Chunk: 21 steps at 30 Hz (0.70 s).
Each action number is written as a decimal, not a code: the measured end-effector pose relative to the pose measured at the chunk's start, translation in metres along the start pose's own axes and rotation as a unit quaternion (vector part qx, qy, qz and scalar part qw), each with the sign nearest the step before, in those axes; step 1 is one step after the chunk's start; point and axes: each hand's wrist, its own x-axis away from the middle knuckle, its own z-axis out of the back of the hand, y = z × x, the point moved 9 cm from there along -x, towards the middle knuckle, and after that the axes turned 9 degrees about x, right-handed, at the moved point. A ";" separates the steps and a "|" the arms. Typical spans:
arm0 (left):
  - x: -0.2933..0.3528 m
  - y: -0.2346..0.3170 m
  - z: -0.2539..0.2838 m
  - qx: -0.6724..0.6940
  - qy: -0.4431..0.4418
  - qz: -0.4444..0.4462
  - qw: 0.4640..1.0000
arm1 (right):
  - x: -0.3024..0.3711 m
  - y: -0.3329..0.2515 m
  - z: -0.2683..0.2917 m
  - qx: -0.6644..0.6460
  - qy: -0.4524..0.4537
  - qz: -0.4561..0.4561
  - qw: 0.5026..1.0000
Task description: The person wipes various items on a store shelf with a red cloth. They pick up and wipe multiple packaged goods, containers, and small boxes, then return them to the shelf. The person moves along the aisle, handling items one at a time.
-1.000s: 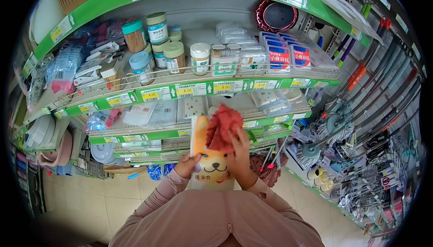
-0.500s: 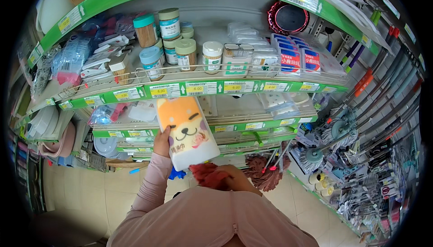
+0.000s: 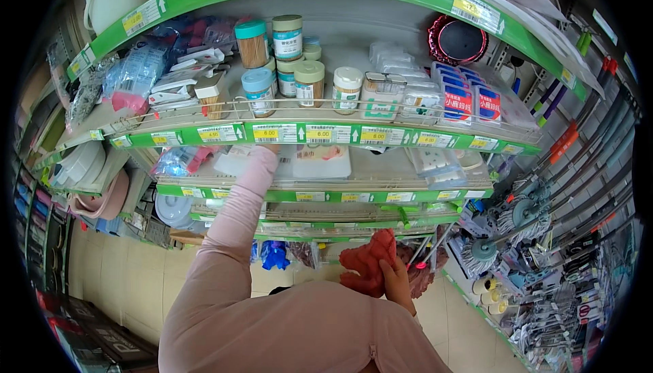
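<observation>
My left arm reaches into the shelf below the toothpick tubs. Only a sliver of my left hand [image 3: 271,148] shows under the green price strip, so its fingers are hidden. Right beside it, the white soft package [image 3: 326,167] lies on that lower shelf, its printed upper part covered by the shelf above. Lower down and to the right, my right hand [image 3: 400,279] grips a crumpled red cloth [image 3: 369,264] in front of my body.
Toothpick tubs [image 3: 309,84] and small boxes with blue and red labels [image 3: 457,97] stand on the shelf above, behind a wire rail. Mops [image 3: 524,215] hang at the right. A blue bundle [image 3: 275,255] hangs below the shelves.
My left hand has carried the dog-face package forward onto the lower shelf. My right hand has moved right with the red cloth. The view has shifted slightly.
</observation>
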 end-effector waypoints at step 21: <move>0.039 0.010 0.103 -0.258 -0.041 -0.039 0.965 | -0.007 -0.001 -0.023 -0.083 -0.058 -0.029 0.994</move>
